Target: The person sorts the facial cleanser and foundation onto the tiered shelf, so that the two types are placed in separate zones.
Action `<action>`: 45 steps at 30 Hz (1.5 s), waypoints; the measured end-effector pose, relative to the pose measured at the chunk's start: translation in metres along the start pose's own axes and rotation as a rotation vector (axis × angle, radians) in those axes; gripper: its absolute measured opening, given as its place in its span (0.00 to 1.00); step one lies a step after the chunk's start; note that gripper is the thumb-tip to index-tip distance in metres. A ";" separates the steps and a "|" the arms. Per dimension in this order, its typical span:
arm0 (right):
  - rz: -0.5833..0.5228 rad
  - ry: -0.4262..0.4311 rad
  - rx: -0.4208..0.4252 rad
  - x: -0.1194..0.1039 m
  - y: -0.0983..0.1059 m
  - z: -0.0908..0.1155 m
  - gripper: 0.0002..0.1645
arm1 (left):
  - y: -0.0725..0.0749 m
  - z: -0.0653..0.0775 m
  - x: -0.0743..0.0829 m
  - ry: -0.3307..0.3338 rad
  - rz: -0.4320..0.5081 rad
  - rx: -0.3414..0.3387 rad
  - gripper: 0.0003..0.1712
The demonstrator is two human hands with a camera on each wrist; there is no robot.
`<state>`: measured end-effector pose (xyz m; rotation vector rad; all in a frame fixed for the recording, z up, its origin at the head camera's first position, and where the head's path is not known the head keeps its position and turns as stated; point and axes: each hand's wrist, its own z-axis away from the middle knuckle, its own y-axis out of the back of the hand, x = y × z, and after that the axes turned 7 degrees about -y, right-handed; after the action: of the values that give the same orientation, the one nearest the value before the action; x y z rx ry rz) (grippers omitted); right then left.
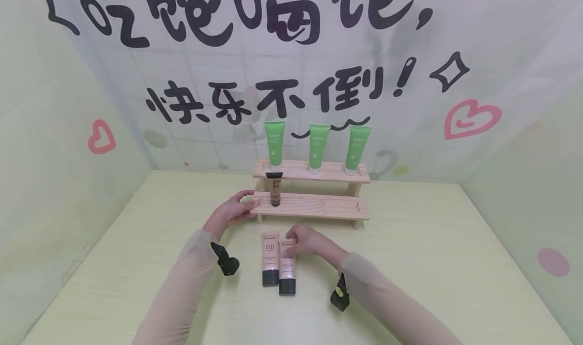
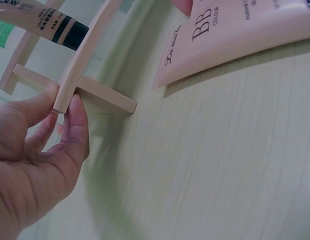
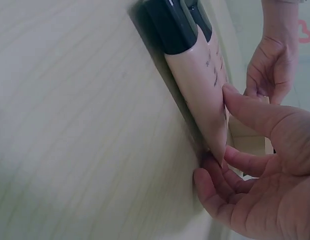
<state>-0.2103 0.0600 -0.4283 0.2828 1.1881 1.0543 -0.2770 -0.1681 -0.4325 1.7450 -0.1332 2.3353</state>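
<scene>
With thumb and fingers, my left hand [image 2: 42, 155] pinches the left end of the lower step of a wooden display shelf [image 1: 314, 206]. My right hand [image 1: 311, 245] grips the crimped upper end of a pink BB cream tube [image 1: 287, 271] with a black cap; in the right wrist view the thumb lies on its face and fingers curl at its edge. A second pink BB cream tube [image 1: 270, 251] lies flat just left of it, cap toward me. On the lower step stands a small brown-beige tube [image 1: 275, 189], close to my left hand.
Three green tubes [image 1: 317, 147] stand in a row on the shelf's upper step [image 1: 291, 169]. The shelf stands toward the back of a pale wood-grain table [image 1: 410, 264]. Behind it hangs a printed cloth [image 1: 396, 102], with cloth walls on both sides.
</scene>
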 end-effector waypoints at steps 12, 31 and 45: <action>-0.084 -0.068 -0.031 -0.001 0.001 -0.004 0.25 | -0.002 0.000 0.001 -0.004 0.034 -0.013 0.35; -0.498 -0.078 -0.186 0.005 0.003 -0.004 0.24 | 0.000 0.001 0.000 0.002 0.030 -0.010 0.35; -0.572 -0.071 -0.196 0.004 0.006 0.000 0.23 | 0.000 0.001 0.000 -0.001 0.036 -0.005 0.35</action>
<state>-0.2133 0.0667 -0.4270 -0.1685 1.0057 0.6425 -0.2763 -0.1685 -0.4320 1.7559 -0.1719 2.3573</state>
